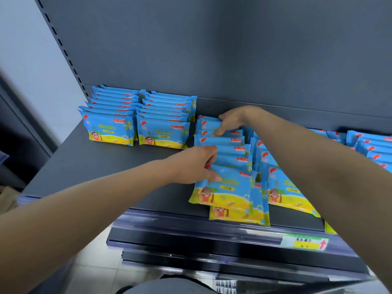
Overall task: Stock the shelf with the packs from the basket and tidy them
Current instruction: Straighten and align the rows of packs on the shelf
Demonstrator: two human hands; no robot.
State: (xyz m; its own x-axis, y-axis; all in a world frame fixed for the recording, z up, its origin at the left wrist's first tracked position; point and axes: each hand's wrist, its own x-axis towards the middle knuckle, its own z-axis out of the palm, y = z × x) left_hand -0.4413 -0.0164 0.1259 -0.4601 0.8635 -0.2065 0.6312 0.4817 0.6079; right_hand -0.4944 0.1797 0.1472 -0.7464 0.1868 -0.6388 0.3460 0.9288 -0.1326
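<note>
Row of packs [230,145]: blue-and-yellow, standing on edge on the shelf [95,158], spanning the gap between the two hands. It's fanned and leaning, not square.

Left hand [197,166] clamps the near end, with its thumb [215,178] on the face of the front pack [227,185] and fingers curled over the top edges behind it. Right hand [230,120] clamps the far end, fingers hooked behind the rearmost pack, thumb on the tops a few packs in. The hands are apart and both are gripping.

My read is that the step is squaring up this row:
- Squeeze both ends inward evenly.
- Keep the pack bases flat on the shelf.
- Slide the block as one unit, don't lift it. The middle packs look loose and would likely drop out.

A loose pack [235,216] lies just below the left thumb, partly under the front pack and close to the shelf's front lip. It could get knocked off, so tuck it in first.

- **Beside the right forearm:** a neighbouring row [290,194], very close and also leaning. Avoid dragging it.
- **Past the right elbow:** more packs [373,145].
- **Left of the left hand, well apart:** two tidy rows [110,128], good as an alignment reference.
- **Below the right forearm:** price label [304,241] on the rail.

The basket is not in view.
</note>
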